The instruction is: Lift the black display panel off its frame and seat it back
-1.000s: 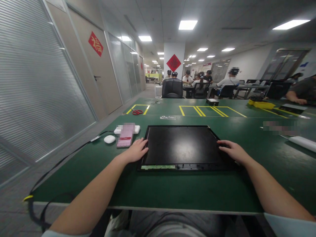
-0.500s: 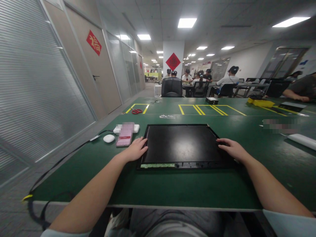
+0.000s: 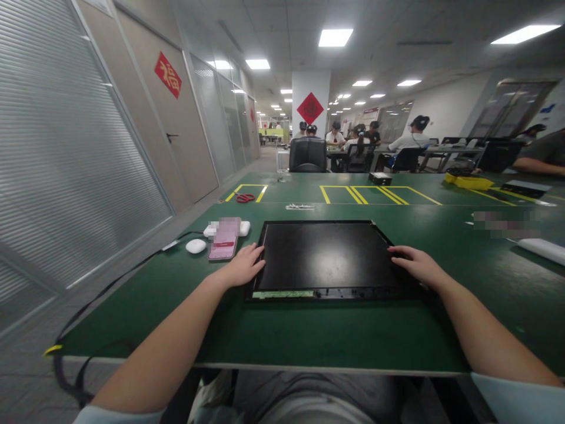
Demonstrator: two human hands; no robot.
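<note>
A black flat display panel point(image 3: 326, 253) with a thin dark frame lies face up on the green table. Along its near edge runs a narrow green circuit strip point(image 3: 282, 294), which covers roughly the left half. My left hand point(image 3: 244, 265) grips the panel's left side, its fingertips and thumb on the frame. On the opposite side, my right hand point(image 3: 417, 266) holds the right edge with slightly bent fingers; part of its lower side and the panel's near right corner are in shadow.
Left of the panel lie a phone point(image 3: 224, 238), a white rounded object point(image 3: 195, 246) and a black cable point(image 3: 110, 284). Red-handled scissors point(image 3: 245, 198), small pale pieces point(image 3: 300, 206), a black box point(image 3: 380, 178) and a yellow tray point(image 3: 468, 181) sit farther back. A white roll point(image 3: 542, 250) lies right.
The camera view has shifted very slightly. Both hands keep their places on the panel's sides, and the person's arm at the far right has moved slightly.
</note>
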